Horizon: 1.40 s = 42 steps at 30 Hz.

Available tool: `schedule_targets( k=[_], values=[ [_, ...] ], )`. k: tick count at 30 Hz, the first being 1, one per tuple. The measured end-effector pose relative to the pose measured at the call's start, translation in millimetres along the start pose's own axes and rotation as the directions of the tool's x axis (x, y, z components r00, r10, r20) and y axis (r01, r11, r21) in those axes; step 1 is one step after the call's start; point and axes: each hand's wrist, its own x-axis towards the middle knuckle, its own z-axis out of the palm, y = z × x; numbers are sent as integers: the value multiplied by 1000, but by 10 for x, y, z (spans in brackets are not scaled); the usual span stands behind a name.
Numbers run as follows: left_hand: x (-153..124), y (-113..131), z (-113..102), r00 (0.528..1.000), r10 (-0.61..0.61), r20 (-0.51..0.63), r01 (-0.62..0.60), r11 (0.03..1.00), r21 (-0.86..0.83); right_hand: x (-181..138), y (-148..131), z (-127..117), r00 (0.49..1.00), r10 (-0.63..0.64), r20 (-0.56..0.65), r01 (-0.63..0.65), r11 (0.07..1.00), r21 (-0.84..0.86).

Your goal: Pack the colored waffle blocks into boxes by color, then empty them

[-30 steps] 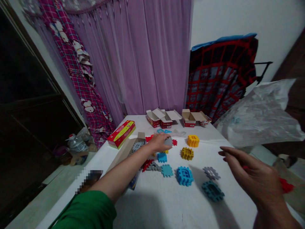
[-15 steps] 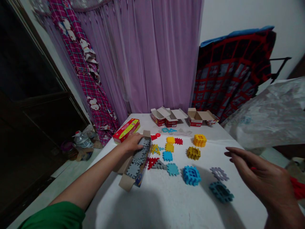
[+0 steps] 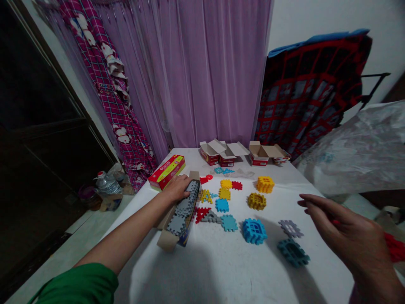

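Note:
My left hand (image 3: pixel 177 188) grips the far left edge of an open cardboard box (image 3: pixel 167 240), its thumb over the rim. Grey interlocking plastic pieces (image 3: pixel 182 211) fill the box in rows. My right hand (image 3: pixel 351 232) is held above the table's right side, fingers stretched out, with nothing clearly held. A bit of red shows between its thumb and fingers; I cannot tell what it is. Near that hand are a grey square frame piece (image 3: pixel 290 229) and a dark teal cube-like block (image 3: pixel 293 253). Left of them stands a blue block (image 3: pixel 254 232).
Red, yellow, blue and grey flat pieces lie mid-table, including a light teal square (image 3: pixel 229 223). Beyond are a mustard block (image 3: pixel 257 202) and a yellow block (image 3: pixel 265 184). A closed red-yellow box (image 3: pixel 167 172) sits back left; open boxes (image 3: pixel 227 159) line the far edge.
The view has shifted slightly. Both hands keep nearly the same places, the left on the box and the right over the table. The pieces and blocks have not visibly moved.

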Motion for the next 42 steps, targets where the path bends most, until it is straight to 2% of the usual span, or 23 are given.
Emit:
schedule_targets(
  k=[6,10,20,27,31,35,42],
  values=[
    [132,-33,45,999,-26,-21,25,999,-29,-9,63,38,1000,-25,-13,25,1000,-12],
    [125,-76,52,999,-16,-28,14,998,-67,-20,99,41,1000,-27,-16,26,999,-19],
    [-62,-143,-27,987,148,63,-135,975,-176,-9,24,32,1000,-7,-9,7,1000,5],
    [-64,-213,1,977,201,70,-182,958,-221,12,-19,26,999,-42,-15,42,999,-1],
    [-68,-210,12,972,222,71,-201,953,-228,26,18,49,993,-109,-56,108,994,-23],
    [-68,-213,36,979,200,34,-189,959,-211,12,66,69,991,-118,-63,117,993,-19],
    [-71,-249,151,995,95,-29,-99,985,-144,-7,76,77,996,-86,-38,86,996,-14]
  ],
)
